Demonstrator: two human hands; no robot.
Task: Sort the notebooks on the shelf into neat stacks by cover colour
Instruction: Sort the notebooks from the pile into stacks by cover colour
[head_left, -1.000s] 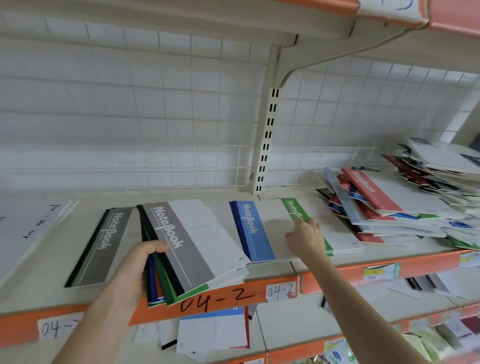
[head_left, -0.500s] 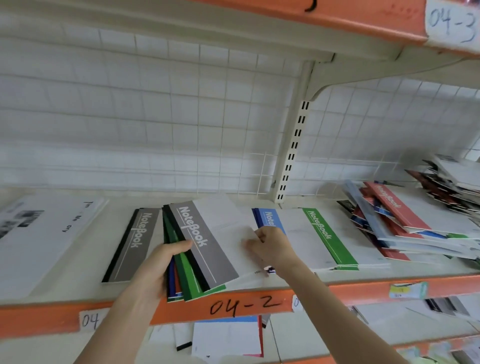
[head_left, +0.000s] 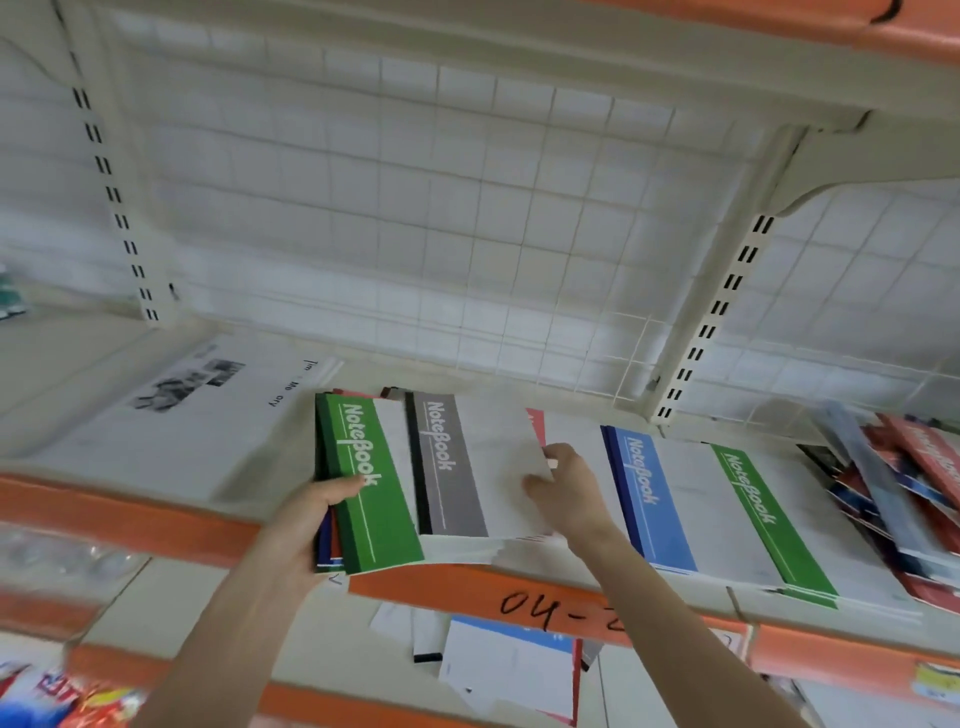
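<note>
My left hand (head_left: 311, 512) grips a bundle of notebooks at its spine edge, thumb on the top green notebook (head_left: 366, 483); blue and red edges show beneath. My right hand (head_left: 563, 486) pinches the right edge of a grey notebook (head_left: 457, 467) that lies partly over the bundle's white half. A red corner (head_left: 537, 423) pokes out behind it. To the right on the shelf lie a blue notebook (head_left: 649, 499) and a second green notebook (head_left: 763, 519).
A large white booklet (head_left: 182, 415) lies at the left of the shelf. A messy pile of mixed notebooks (head_left: 904, 467) fills the far right. The orange shelf edge (head_left: 467, 592) runs in front; more notebooks (head_left: 509, 670) lie on the lower shelf.
My right hand left the green notebook on the shelf, took the grey notebook on top of the bundle and slid it right, baring the green cover. The view shifted left.
</note>
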